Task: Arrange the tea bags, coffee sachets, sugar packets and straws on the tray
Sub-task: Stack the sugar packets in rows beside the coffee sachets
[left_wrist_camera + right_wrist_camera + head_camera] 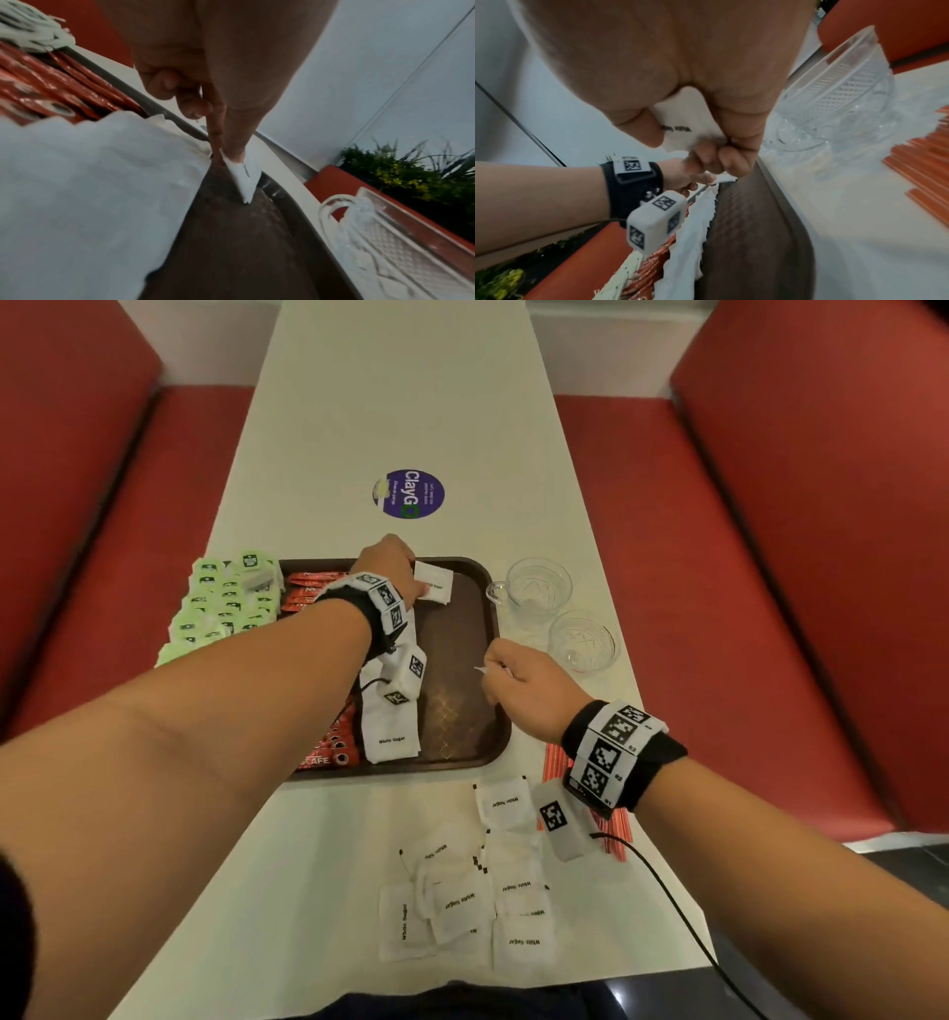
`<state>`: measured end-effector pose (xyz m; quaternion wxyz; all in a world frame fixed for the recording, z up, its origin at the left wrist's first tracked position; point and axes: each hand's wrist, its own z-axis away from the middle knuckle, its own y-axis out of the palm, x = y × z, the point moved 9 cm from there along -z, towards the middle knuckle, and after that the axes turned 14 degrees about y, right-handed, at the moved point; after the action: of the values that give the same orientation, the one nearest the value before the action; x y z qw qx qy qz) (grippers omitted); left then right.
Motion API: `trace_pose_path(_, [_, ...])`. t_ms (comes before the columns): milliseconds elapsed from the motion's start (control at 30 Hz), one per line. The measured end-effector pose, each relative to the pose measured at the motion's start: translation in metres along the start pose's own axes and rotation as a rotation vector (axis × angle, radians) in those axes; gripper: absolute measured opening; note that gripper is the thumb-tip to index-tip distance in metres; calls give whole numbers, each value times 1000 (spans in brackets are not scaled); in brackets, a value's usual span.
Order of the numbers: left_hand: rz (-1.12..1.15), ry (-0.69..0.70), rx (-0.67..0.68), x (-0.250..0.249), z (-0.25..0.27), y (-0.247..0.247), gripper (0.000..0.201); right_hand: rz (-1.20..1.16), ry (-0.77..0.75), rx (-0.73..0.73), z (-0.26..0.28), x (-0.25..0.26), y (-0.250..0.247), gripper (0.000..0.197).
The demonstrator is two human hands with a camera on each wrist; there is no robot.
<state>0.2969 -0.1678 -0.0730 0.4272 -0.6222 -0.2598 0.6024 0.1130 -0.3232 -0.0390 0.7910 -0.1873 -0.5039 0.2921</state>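
A brown tray (pixel 464 660) holds red coffee sachets (pixel 308 593) along its left side and a row of white sugar packets (pixel 390 737) beside them. At the tray's far end my left hand (pixel 417 588) pinches one sugar packet (pixel 435 583) between thumb and finger; in the left wrist view that packet (pixel 246 174) touches the tray floor (pixel 231 233) with its corner. My right hand (pixel 506 677) hovers at the tray's right rim, fingers curled round another sugar packet (pixel 685 121). Green tea bags (pixel 226 603) lie on the table left of the tray. Red straws (pixel 557 757) lie under my right wrist.
Several loose sugar packets (pixel 493 891) are scattered on the white table near its front edge. Two glass cups (pixel 536 590) (pixel 583 642) stand right of the tray. A round purple sticker (pixel 408 494) is beyond the tray. Red bench seats flank the table.
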Motion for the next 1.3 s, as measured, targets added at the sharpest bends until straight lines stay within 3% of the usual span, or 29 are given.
trace_pose_path(233, [-197,32,44,9,-21,13,45,-76,-26,5,-7,8,-4,9])
trace_pose_path(300, [-272,115,48,1,-24,14,39,-63,-53,-20,-9,10,-6,11])
trace_pose_path(400, [-387,326,148,-21,-25,30,26,-66,-70,-40,-14,11,-8,18])
trace_pose_path(467, [-475,389,209,-27,-24,40,24,-55,-80,-62,-18,11,-10,21])
trace_pose_path(733, [-601,311,198,-19,-28,30,23,-27,-59,-65,-24,4,-9,20])
trace_pose_path(867, [-507,319,190,-20,-23,23,32,-78,-28,-90,-32,-2,-14,14])
trace_pose_path(1000, [-38,413,78,-44,-5,-1,33,-171,3,-121,-40,-6,-20,4])
trace_pose_path(1100, [245,454,214,-67,26,-11,32,-224,15,-108,-44,-6,-20,7])
trace_pose_path(1200, [243,521,414,-75,51,-5,20,-196,18,-121,-49,-5,-20,4])
trace_pose_path(1300, [141,493,305,-58,42,-12,20,-243,43,-82,-48,-7,-17,9])
